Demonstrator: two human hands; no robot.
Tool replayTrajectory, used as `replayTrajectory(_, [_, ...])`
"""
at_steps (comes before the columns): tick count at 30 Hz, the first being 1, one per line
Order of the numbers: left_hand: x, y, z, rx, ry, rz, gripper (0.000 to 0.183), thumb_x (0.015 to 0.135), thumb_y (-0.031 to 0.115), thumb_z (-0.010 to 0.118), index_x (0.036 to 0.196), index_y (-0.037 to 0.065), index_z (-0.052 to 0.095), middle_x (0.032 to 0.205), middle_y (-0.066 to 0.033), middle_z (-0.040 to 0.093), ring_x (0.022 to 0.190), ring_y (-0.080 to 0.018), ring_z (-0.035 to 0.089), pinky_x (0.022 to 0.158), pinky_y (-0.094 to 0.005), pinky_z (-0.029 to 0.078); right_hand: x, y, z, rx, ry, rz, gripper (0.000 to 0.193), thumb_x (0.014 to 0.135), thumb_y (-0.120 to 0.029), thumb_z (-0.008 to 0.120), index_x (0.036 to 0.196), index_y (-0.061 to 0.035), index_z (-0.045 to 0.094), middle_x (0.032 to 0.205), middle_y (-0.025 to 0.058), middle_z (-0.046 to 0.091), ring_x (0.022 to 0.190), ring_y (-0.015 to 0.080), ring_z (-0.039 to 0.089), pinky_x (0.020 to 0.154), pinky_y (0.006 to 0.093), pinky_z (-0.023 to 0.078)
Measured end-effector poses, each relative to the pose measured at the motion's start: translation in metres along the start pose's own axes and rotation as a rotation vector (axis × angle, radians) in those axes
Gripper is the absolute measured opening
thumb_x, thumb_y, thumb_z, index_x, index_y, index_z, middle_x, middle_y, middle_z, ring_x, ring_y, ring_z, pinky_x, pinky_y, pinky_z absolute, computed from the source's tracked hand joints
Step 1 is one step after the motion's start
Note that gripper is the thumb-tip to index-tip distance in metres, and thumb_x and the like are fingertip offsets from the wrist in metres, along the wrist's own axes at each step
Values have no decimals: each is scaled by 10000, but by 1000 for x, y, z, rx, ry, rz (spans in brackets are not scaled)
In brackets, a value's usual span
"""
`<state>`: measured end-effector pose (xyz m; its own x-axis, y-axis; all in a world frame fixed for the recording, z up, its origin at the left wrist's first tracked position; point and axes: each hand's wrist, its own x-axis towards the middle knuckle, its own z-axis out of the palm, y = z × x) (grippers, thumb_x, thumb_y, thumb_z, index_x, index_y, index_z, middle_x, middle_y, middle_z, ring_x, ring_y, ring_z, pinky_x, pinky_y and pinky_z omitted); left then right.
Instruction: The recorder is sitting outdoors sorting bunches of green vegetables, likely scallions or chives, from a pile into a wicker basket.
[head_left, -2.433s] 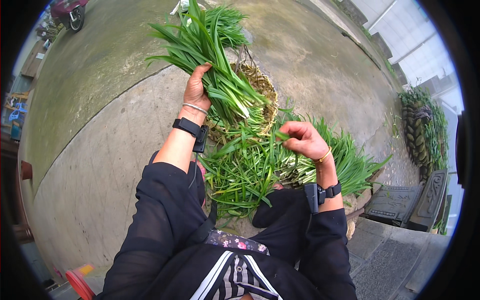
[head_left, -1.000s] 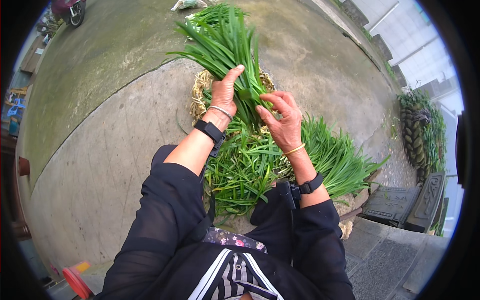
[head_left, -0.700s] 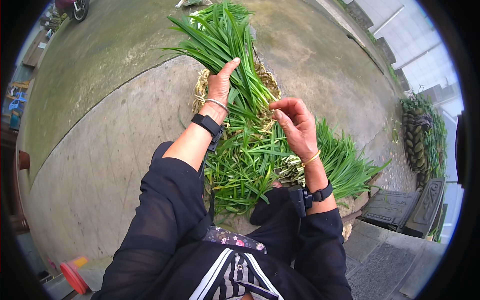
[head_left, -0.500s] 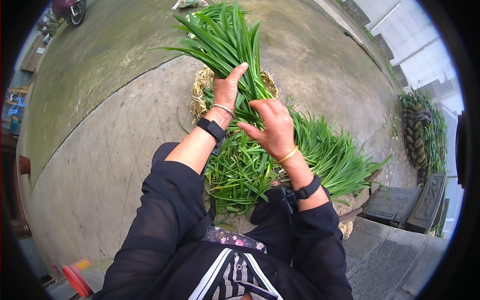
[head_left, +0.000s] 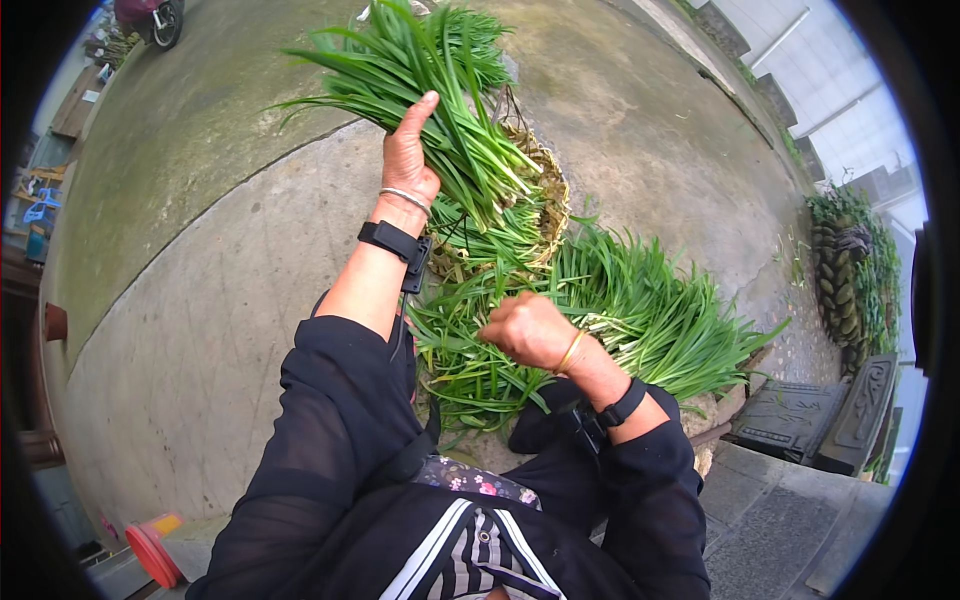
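Observation:
My left hand (head_left: 410, 155) is raised up and away, wrapped round a bunch of garlic chives (head_left: 440, 110). Their long flat leaves fan to the far left, and the pale stem ends point right, over a woven basket (head_left: 555, 195) with more chives in it. Nearer to me, my right hand (head_left: 532, 330) is closed, knuckles up, above a heap of loose leaves (head_left: 465, 375). Whatever its fingers hold, if anything, is hidden. To the right of that hand lies a broad pile of chives (head_left: 665, 310), stems toward me.
Another pile of greens (head_left: 480, 45) lies on the concrete beyond the basket. At the right are dark carved panels (head_left: 785, 415) and a leafy plant by a braided-looking column (head_left: 840, 280). A red round object (head_left: 153, 555) is at lower left; a motorbike wheel (head_left: 167, 25) stands far left.
My left hand has carried the chives up and to the left. My right hand has come away from the stems, down toward me over the loose leaves, and its fingers have closed.

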<state>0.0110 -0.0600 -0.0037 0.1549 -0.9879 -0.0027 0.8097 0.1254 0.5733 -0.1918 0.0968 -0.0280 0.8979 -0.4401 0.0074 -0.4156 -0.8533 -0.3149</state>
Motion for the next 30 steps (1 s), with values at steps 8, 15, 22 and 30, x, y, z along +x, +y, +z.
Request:
replayTrajectory(8, [-24,1,11,-75,-274,-212,442,823,318,592,1061,-52,546,988,-177,623,895,-277,619,837,-409,508,-36,76,-22,125,553,628,374,736,-228,702,1058,-64,606,968,129,653,877,260,638,776,380,505])
replayTrajectory(15, [-58,-32,35,-58,-495,-543,559,833,343,539,1208,-65,463,1133,-242,567,1050,-331,574,922,-452,469,-23,81,-21,1745,634,404,787,741,-455,716,1310,-12,401,1176,62,556,1065,129,527,884,262,444])
replayTrajectory(22, [-61,-53,38,13,-372,-598,461,923,415,480,1222,64,489,1150,-72,591,999,-172,601,886,-356,496,-20,60,-25,1944,509,483,470,779,-128,685,1195,-39,485,987,51,627,864,152,628,760,293,532])
replayTrajectory(30, [-53,-60,25,678,-262,-437,751,819,572,561,1281,-3,420,1237,-104,514,1111,-186,479,968,-341,372,-21,66,-19,1867,755,526,299,778,-77,657,1054,-19,558,875,52,646,711,144,643,633,280,545])
